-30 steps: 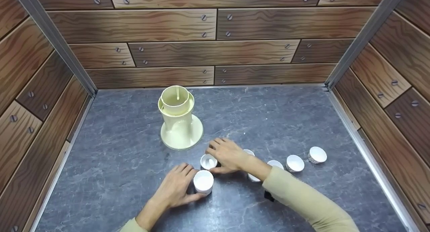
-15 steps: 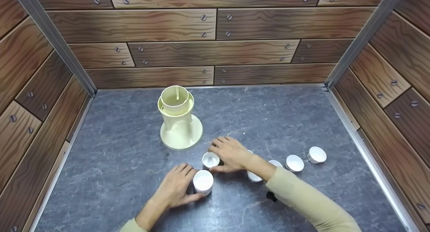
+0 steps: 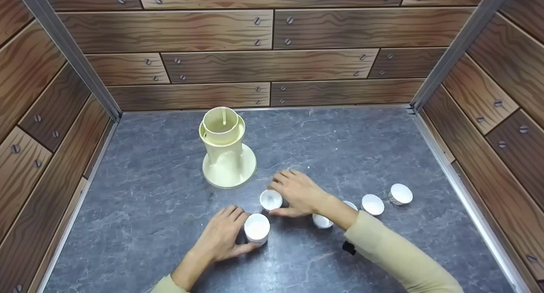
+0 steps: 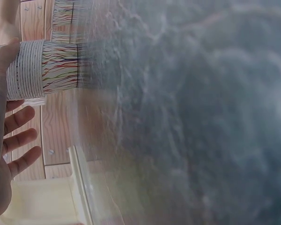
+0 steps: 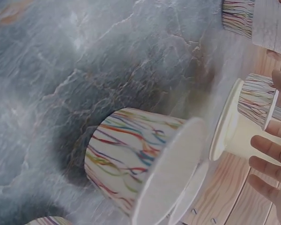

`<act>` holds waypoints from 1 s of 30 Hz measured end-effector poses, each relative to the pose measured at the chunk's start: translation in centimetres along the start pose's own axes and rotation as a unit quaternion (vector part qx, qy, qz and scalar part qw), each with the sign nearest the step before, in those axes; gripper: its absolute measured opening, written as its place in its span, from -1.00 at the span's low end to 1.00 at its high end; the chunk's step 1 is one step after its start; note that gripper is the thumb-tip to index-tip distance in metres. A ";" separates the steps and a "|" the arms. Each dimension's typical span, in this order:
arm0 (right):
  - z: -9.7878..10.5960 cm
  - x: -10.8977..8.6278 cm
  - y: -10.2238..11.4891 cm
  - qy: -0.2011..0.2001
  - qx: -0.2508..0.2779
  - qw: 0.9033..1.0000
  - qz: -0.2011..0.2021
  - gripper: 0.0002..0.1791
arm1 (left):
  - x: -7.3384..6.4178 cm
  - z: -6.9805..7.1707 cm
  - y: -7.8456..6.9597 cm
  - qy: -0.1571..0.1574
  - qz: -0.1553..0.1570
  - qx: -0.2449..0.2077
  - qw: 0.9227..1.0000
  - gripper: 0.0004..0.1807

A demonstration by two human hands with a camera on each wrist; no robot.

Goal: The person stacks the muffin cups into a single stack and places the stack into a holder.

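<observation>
My left hand holds a stack of nested white paper cups between thumb and fingers. In the left wrist view the stack shows piled rims above a side patterned with thin coloured lines. Just beyond and to the right, my right hand grips a single paper cup, mouth up, between thumb and forefinger. The right wrist view shows this cup with the other fingers spread beside it. Under and beside my right forearm stand more paper cups, one partly covered by the arm.
A pale yellow cylindrical holder on a round base stands beyond my hands. Two paper cups, one nearer and one farther right, stand on the dark marbled table. Wood-patterned walls enclose the back and sides.
My right hand has slid the single cup right and slightly away from me, widening its gap from the stack. My left hand and the stack stay in place.
</observation>
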State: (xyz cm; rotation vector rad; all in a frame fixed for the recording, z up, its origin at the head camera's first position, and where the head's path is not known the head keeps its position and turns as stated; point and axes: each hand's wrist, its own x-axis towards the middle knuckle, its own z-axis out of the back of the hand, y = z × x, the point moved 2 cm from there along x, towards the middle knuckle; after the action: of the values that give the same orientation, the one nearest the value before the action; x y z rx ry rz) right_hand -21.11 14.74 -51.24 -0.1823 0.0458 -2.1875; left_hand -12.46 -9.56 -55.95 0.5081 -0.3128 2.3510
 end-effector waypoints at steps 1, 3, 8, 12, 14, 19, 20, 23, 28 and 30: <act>0.1 -0.1 0.0 -0.002 0.004 1.000 -0.003 -0.23 | 0.0 0.0 0.0 0.002 0.002 -0.001 1.000 -0.27; 0.4 -0.3 0.0 -0.005 0.011 1.000 -0.008 -0.22 | 0.0 0.0 0.0 0.003 0.004 -0.005 1.000 -0.27; 1.0 -0.8 0.1 -0.028 0.018 0.999 -0.008 -0.23 | -0.1 -0.1 -0.1 0.001 0.001 -0.006 1.000 -0.28; 1.4 -1.2 0.5 -0.044 0.024 0.999 0.000 -0.23 | -0.2 -0.2 -0.1 -0.007 -0.002 -0.008 1.000 -0.27; 1.6 -1.4 0.6 -0.048 0.028 0.998 0.001 -0.24 | -0.2 -0.1 -0.1 -0.012 -0.004 -0.008 1.000 -0.27; 2.0 -1.9 0.6 -0.041 0.035 0.999 -0.008 -0.22 | -0.1 0.0 0.0 -0.018 -0.009 -0.004 1.000 -0.26; 2.2 -2.0 0.6 -0.039 0.035 0.999 -0.011 -0.21 | -0.1 0.0 0.0 -0.019 -0.010 -0.004 1.000 -0.27; 2.5 -2.3 0.6 -0.047 0.036 0.998 -0.010 -0.22 | -0.1 -0.1 0.1 -0.018 -0.010 -0.002 1.000 -0.27; 3.2 -2.6 0.7 -0.077 0.032 0.997 0.001 -0.28 | -0.1 -0.1 0.1 -0.017 -0.011 -0.003 1.000 -0.28; 3.4 -2.7 0.8 -0.084 0.031 0.996 0.002 -0.29 | 0.0 0.0 0.1 -0.018 -0.012 -0.005 1.000 -0.28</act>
State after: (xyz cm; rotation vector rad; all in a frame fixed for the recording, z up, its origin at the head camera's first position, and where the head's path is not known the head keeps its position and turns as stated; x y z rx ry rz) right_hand -18.43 16.64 -48.31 -0.3306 -0.1150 -2.1583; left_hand -12.54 -9.66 -56.02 0.5469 -0.3320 2.3184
